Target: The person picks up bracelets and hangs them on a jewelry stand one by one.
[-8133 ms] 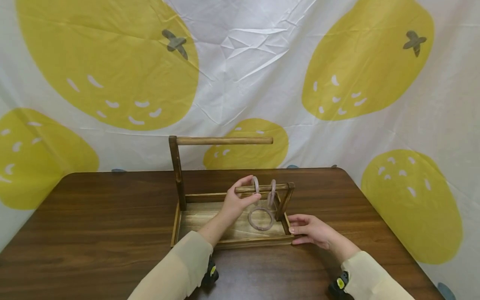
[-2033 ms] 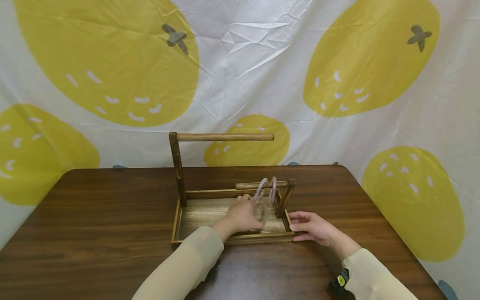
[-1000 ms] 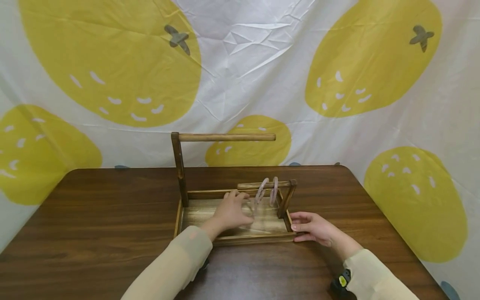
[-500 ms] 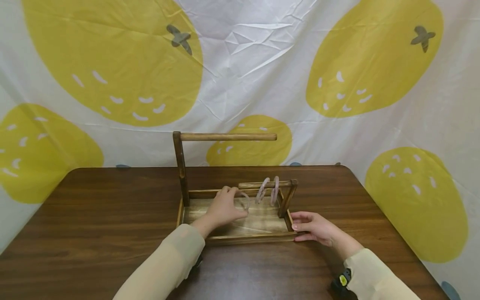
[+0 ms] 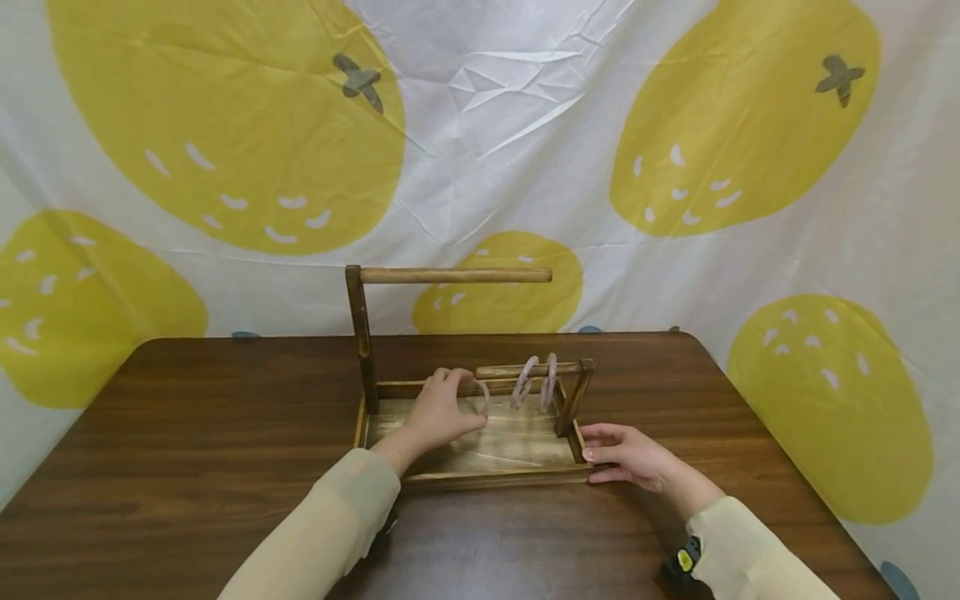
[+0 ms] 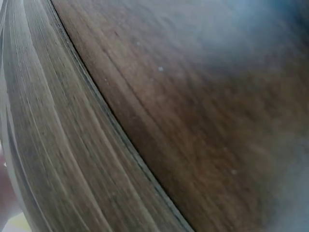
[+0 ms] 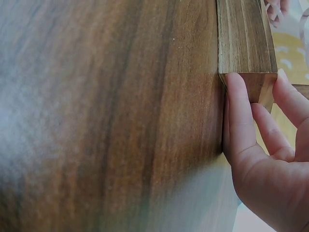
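Observation:
My left hand [image 5: 438, 407] pinches a pale translucent bangle [image 5: 486, 397] between thumb and fingers, upright by the free left end of the short bar [image 5: 495, 370]. Two similar bangles hang on this bar towards its post: one slightly tilted bangle [image 5: 521, 385] and one straighter bangle [image 5: 551, 383]. The bar belongs to a wooden stand with a shallow tray base [image 5: 495, 479]. My right hand [image 5: 630, 458] grips the tray's near right corner; in the right wrist view its fingers [image 7: 240, 113] press the wooden end. The left wrist view shows only tray side and tabletop.
A longer bar [image 5: 453, 275] reaches right from the stand's tall left post [image 5: 360, 342], above and behind the left hand. The stand sits on a dark wooden table [image 5: 225, 442]. A lemon-print cloth [image 5: 495, 167] hangs behind the table.
My left hand let go of a bangle on the short bar, picked up the one lying in the tray, then raised it and moved left to the bar's end. My right hand stayed put.

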A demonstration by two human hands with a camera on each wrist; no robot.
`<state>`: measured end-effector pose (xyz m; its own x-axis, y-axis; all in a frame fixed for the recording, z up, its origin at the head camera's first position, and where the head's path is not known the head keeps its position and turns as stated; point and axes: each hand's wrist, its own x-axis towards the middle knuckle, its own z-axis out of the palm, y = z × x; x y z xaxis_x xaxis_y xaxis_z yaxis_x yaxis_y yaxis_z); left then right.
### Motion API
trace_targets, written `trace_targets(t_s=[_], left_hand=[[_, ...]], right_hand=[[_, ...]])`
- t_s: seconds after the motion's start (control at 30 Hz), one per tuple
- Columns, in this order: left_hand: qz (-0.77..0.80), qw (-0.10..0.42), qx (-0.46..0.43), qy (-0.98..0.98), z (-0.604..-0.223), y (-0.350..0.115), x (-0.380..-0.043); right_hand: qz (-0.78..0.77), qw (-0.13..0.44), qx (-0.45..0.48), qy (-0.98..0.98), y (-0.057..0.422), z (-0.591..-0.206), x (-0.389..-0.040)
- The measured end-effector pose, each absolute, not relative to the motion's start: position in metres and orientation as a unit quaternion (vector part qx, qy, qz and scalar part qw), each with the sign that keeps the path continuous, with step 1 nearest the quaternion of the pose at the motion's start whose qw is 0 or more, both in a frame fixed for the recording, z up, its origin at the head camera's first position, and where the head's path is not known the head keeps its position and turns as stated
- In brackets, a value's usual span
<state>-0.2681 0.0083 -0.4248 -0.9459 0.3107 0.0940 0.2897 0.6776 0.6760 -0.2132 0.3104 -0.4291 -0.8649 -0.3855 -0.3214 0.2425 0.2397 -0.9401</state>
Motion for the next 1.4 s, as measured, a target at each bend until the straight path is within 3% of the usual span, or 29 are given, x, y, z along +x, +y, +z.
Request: trace_targets(t_s=[0.57,1.4], left_hand=[[0.46,-0.009,0.162,0.873,-0.424,0.001,-0.271],[0.551,0.014,0.202,0.809,-0.416,-0.013,-0.269]], right_hand=[[-0.609,0.258,-0.043,0.749,0.31,-0.428,-0.213],[-0.611,0.263,-0.043,0.746,0.309,-0.426,-0.212]])
